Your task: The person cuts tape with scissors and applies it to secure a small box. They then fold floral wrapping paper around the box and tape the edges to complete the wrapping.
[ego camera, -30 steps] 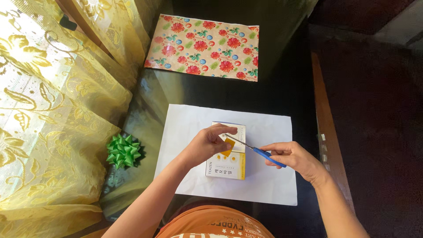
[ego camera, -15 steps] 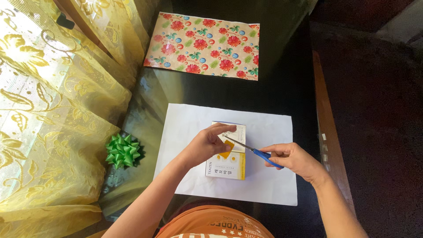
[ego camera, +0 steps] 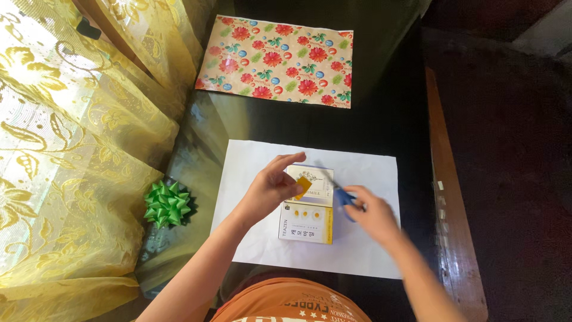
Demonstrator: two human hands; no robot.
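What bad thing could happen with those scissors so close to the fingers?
The right hand is blurred, so it is moving fast with the scissors. The blade points toward the left hand, which pinches a small yellow tag on the box, so a finger might get nicked. The box sits loose on the white paper on a shiny table, so it could slide if bumped.

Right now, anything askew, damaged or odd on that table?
Nothing damaged or spilled. The box sits square on the white sheet; left hand holds a small yellow tag over it. Right hand and the blue-handled scissors are motion-blurred, so detail there is unclear.
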